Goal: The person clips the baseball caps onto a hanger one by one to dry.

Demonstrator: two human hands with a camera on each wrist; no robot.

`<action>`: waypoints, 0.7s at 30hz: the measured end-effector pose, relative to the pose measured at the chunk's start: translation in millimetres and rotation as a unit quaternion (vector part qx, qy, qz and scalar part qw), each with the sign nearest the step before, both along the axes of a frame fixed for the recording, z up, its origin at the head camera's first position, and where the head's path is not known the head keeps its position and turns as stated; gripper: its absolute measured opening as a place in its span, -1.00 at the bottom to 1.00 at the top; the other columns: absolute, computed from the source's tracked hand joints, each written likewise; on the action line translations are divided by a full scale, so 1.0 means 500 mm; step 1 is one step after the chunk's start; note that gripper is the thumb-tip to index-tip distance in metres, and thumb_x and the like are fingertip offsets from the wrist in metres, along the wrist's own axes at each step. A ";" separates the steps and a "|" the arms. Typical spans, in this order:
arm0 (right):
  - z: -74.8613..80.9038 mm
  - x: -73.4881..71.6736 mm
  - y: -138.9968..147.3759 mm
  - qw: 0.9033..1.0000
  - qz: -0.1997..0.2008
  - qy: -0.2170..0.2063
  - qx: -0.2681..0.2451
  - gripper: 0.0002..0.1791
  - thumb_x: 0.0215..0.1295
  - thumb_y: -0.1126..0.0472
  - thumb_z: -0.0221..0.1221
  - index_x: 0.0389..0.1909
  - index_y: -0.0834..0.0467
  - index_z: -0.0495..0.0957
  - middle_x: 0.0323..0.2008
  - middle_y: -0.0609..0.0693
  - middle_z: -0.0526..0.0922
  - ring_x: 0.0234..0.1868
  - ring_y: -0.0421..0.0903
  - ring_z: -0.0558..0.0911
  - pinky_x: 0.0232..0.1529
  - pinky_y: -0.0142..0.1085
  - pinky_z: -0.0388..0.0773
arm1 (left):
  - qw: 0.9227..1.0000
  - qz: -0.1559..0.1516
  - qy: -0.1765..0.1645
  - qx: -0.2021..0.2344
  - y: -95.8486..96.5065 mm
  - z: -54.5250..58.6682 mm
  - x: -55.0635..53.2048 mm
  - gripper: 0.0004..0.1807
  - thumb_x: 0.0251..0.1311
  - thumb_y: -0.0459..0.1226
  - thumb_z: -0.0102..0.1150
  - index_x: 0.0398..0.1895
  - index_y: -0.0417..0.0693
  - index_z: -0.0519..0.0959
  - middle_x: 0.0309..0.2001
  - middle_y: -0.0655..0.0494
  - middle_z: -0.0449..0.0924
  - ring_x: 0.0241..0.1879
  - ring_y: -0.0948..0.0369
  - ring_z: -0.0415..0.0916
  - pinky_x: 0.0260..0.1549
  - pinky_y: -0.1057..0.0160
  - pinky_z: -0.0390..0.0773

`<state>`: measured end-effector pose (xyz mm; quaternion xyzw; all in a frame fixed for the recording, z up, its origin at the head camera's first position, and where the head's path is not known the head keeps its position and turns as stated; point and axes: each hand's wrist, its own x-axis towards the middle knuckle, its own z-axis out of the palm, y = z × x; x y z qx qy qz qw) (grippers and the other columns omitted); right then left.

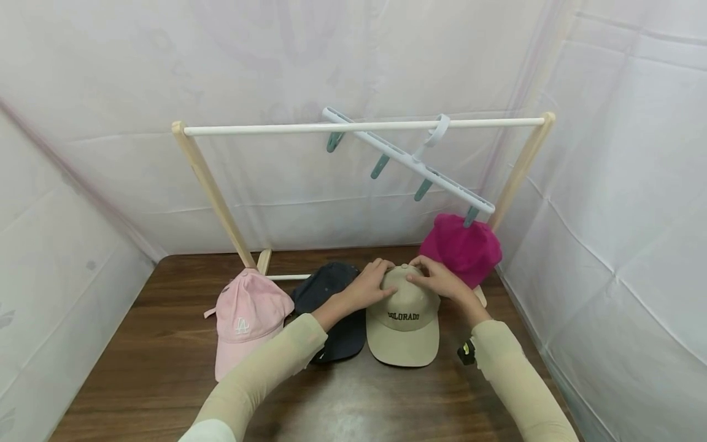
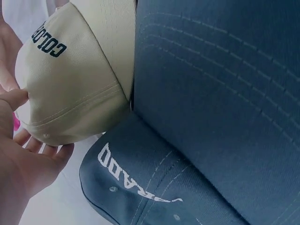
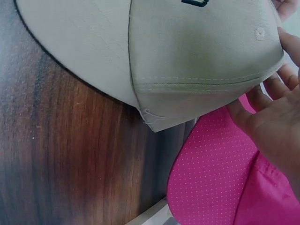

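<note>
Gripping the beige COLORADO baseball cap [image 1: 404, 313], my left hand [image 1: 369, 286] and right hand [image 1: 444, 283] curl fingers round its top; a navy baseball cap [image 1: 324, 290] lies just left.

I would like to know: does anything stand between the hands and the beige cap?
Nothing visible does: the left hand and the right hand both hold the beige cap directly. The dark blue cap beside it and the magenta cap behind it to the right do not come between.
</note>
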<state>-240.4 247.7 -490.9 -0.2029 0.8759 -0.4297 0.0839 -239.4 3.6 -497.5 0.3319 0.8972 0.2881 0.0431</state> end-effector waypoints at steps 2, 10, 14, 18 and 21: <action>0.001 0.002 0.002 1.000 -0.002 -0.001 0.001 -0.64 0.46 0.03 0.23 0.11 0.16 0.51 -0.03 0.07 0.66 0.02 0.03 0.62 0.02 -0.01 0.58 | 1.000 -0.001 0.002 0.001 0.001 0.001 0.001 -0.45 0.41 -0.07 0.24 0.35 -0.07 0.36 0.17 0.00 0.43 0.12 0.08 0.41 0.08 0.10 0.51; 0.010 0.012 0.001 1.000 -0.013 0.008 0.001 -0.67 0.45 0.04 0.24 0.08 0.15 0.54 -0.02 0.07 0.68 0.07 0.07 0.63 0.05 0.02 0.59 | 1.000 -0.005 0.005 0.014 0.005 0.007 0.004 -0.51 0.40 -0.11 0.25 0.29 -0.08 0.39 0.13 0.02 0.45 0.08 0.12 0.43 0.04 0.13 0.52; 0.013 0.016 -0.001 1.000 -0.016 0.025 0.005 -0.69 0.44 0.04 0.26 0.06 0.12 0.57 -0.04 0.04 0.70 0.07 0.06 0.64 0.04 0.01 0.59 | 0.999 -0.011 0.010 0.034 0.005 0.009 0.005 -0.61 0.42 -0.16 0.21 0.20 -0.08 0.43 0.08 0.02 0.48 0.03 0.14 0.46 0.01 0.16 0.53; 0.016 0.020 -0.004 0.999 -0.021 0.040 0.011 -0.73 0.43 0.05 0.27 0.02 0.09 0.60 -0.07 0.00 0.72 0.03 0.02 0.66 0.03 -0.02 0.60 | 0.998 -0.010 0.014 0.053 0.004 0.010 0.007 -0.71 0.45 -0.20 0.16 0.13 -0.06 0.45 0.02 0.05 0.50 -0.04 0.19 0.50 -0.07 0.21 0.56; 0.020 0.025 -0.006 0.999 -0.024 0.045 0.015 -0.75 0.43 0.06 0.27 0.00 0.08 0.61 -0.09 -0.01 0.72 0.00 0.01 0.67 0.00 -0.04 0.61 | 0.998 -0.006 0.012 0.065 0.004 0.012 0.009 -0.76 0.47 -0.21 0.14 0.10 -0.05 0.47 -0.01 0.06 0.51 -0.10 0.21 0.51 -0.13 0.23 0.57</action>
